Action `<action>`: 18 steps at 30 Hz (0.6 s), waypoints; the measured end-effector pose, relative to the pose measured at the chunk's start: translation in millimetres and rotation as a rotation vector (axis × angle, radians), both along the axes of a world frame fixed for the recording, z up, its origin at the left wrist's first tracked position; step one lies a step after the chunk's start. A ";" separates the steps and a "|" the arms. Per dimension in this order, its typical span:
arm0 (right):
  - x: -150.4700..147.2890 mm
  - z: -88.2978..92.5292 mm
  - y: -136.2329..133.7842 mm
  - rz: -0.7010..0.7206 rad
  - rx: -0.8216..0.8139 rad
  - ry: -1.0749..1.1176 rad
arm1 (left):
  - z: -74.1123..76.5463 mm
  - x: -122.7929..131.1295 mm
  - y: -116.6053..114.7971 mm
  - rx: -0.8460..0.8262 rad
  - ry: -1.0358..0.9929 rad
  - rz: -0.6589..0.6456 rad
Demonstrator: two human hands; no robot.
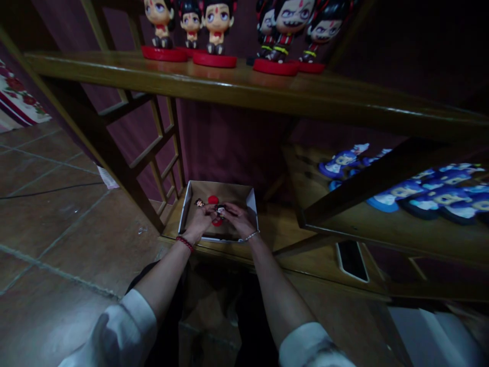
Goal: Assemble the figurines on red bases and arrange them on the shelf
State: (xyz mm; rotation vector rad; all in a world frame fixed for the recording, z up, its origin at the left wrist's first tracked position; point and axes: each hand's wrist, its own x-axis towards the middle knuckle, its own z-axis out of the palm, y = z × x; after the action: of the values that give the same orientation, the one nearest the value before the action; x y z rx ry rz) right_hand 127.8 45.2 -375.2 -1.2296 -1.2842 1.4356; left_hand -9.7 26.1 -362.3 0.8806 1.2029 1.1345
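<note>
Both my hands reach into a shallow open box [250, 204] on the lowest shelf. Between them is a small black-haired figurine [220, 210] with a pale face. My left hand [202, 219], with a red beaded bracelet at the wrist, has its fingers closed on the figurine's left side. My right hand [239, 219], wearing a silver bracelet, closes on it from the right. Inside the box, a second small figurine [199, 203] lies at the left, and a red round piece [213, 200] lies behind my hands. More red shows just below the held figurine.
Above the box runs a wooden shelf [244, 86] bearing several figurines [217, 23] on red bases. To the right, several blue figurines [405, 191] stand on another shelf. A phone [352, 260] lies at the lower right. Wooden lattice [156, 142] rises at the left.
</note>
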 end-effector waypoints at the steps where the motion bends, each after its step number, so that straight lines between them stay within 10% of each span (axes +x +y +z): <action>1: -0.3 0.0 0.8 0.005 -0.010 0.008 | -0.4 -0.4 0.4 -0.003 0.010 -0.009; 18: -2.3 -7.9 14.1 -0.008 0.001 -0.057 | -3.8 -5.2 6.8 -0.084 -0.064 -0.027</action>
State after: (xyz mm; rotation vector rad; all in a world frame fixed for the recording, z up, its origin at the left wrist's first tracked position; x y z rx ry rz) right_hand 125.6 59.3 -383.2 -1.2813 -1.3168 1.4034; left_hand -14.9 32.9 -366.1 0.7891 1.1742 1.0757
